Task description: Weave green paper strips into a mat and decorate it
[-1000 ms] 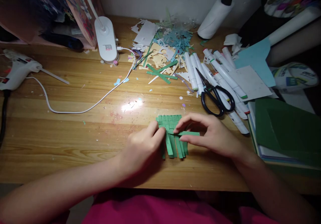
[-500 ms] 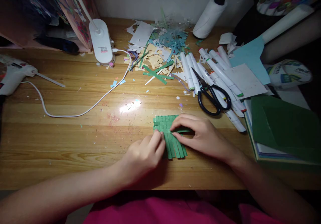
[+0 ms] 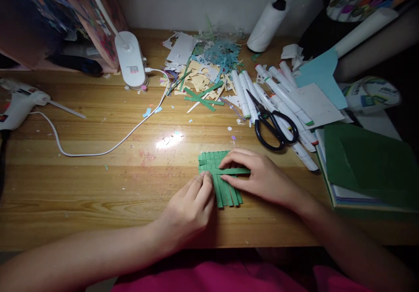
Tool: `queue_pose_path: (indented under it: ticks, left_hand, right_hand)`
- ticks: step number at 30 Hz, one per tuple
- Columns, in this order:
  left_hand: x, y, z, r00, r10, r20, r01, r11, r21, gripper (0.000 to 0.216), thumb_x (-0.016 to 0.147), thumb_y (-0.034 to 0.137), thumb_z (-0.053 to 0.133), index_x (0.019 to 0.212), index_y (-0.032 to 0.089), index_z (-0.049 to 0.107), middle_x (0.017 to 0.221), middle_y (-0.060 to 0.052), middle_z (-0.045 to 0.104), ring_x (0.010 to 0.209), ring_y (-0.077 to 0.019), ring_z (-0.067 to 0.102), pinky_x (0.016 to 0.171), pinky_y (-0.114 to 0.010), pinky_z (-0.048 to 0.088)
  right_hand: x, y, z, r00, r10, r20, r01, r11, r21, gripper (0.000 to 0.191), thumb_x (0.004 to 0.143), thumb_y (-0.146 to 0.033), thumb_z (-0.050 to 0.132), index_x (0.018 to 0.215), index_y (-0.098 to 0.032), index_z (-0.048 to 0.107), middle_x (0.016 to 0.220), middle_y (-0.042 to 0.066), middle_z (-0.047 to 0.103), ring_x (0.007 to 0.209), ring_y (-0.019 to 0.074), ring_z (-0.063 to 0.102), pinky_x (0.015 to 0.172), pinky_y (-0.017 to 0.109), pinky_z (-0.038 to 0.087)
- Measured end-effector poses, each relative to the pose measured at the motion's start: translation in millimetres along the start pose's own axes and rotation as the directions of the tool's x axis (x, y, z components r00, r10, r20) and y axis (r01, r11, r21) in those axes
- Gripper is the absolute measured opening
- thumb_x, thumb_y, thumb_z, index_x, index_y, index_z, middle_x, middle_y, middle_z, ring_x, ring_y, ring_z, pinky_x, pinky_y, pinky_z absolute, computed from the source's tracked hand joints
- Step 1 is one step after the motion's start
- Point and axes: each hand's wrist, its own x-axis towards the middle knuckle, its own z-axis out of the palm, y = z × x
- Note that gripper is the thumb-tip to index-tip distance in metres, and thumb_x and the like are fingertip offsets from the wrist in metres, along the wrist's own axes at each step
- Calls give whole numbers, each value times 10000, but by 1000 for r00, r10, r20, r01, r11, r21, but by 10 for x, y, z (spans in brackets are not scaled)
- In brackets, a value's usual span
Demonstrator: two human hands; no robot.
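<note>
A small mat of woven green paper strips point(image 3: 209, 161) lies on the table in front of me, its lower strips point(image 3: 225, 194) loose and fanned towards me. My left hand point(image 3: 191, 202) is closed in a pinch at the mat's left edge; the fingers hide what exactly lies between them. A crosswise green paper strip point(image 3: 234, 171) runs over the loose strips to the right. My right hand point(image 3: 253, 170) curls around this strip, index finger above it and thumb below, with both tips pressed on the weave. The palm hides part of the mat's upper right.
Black-handled scissors point(image 3: 275, 128) rest on several white markers point(image 3: 288, 93) beyond my right hand. Paper scraps point(image 3: 199, 73) are heaped at the back. A glue gun point(image 3: 19, 102), a lamp base point(image 3: 131, 60) with its white cable, a thread spool point(image 3: 268, 25) and stacked green paper point(image 3: 369, 165) stand around.
The left hand's fingers have shifted slightly left and down at the mat's edge. The right thumb and index finger are a little further apart, showing more of the crosswise strip. The view has tilted slightly.
</note>
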Motion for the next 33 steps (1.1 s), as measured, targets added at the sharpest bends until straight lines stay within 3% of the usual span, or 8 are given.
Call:
queue_pose_path:
  ticks: [11,18,21,26,33]
  left_hand:
    - [-86,107,51,1000,14,27,-16,995,98,296,866,71,452,1081,-53,614,1076,-217,667,971,-278,667,823,-334,580]
    - [-72,82,39,1000,0,11,-1,997,77,276,881,80,468,1079,-51,606,1065,-217,666,951,-271,666,800,-341,575]
    - [-26,21,21,998,-42,47,44,999,-30,243,892,78,448,1039,-8,620,993,-180,676,854,-235,666,702,-328,575]
    - [103,-41,-27,982,-88,168,121,973,-196,285,914,81,378,738,110,601,732,-76,599,622,-174,557,519,-288,503]
    - [252,-106,6,899,-264,350,379,869,-317,225,904,76,339,800,123,534,767,-58,536,602,-145,476,535,-275,464]
  right_hand:
    - [-5,13,46,995,-100,4,100,980,-171,50,823,-133,559,800,-167,588,781,34,598,750,159,566,680,269,443]
    - [-9,14,41,995,-101,11,101,982,-161,54,824,-136,552,794,-176,571,782,34,594,747,158,557,678,270,435]
    - [-8,15,36,996,-89,22,92,985,-148,42,823,-135,563,806,-171,576,795,36,597,760,159,562,686,268,435]
    - [2,22,35,996,-86,17,87,986,-141,36,820,-137,573,807,-170,575,795,32,598,761,158,561,685,267,433]
    - [2,20,48,997,-82,4,82,987,-137,51,812,-130,567,809,-180,577,806,32,611,768,161,577,683,270,440]
